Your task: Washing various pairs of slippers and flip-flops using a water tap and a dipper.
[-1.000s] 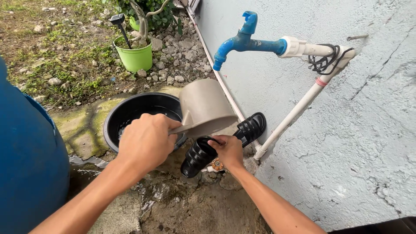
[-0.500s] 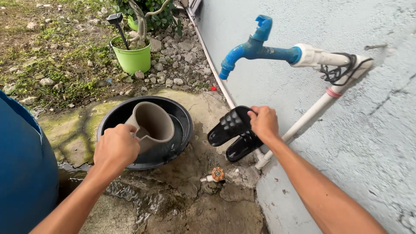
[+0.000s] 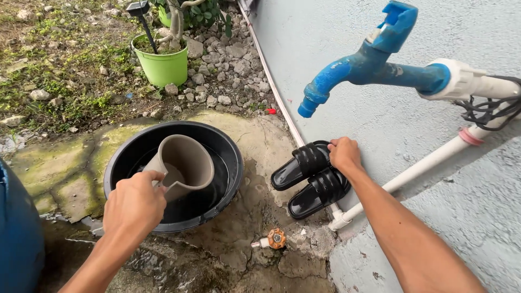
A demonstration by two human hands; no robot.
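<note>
My left hand (image 3: 134,208) grips the handle of a tan plastic dipper (image 3: 183,164), which tilts inside a black round basin (image 3: 228,157) on the wet ground. My right hand (image 3: 343,154) rests on the heel end of the upper of two black slide sandals (image 3: 304,165), which lean side by side against the foot of the grey wall. The lower sandal (image 3: 320,192) lies just beside it, next to a white pipe.
A blue tap (image 3: 358,68) on a white pipe (image 3: 434,160) juts from the grey wall above the sandals. An orange-handled valve (image 3: 275,238) sits on the ground. A blue barrel (image 3: 19,233) stands at left. A green plant pot (image 3: 163,62) and stones lie behind.
My left hand has lowered the dipper from above the sandal into the basin. My right hand carried the sandal to the wall and set it down beside the other one.
</note>
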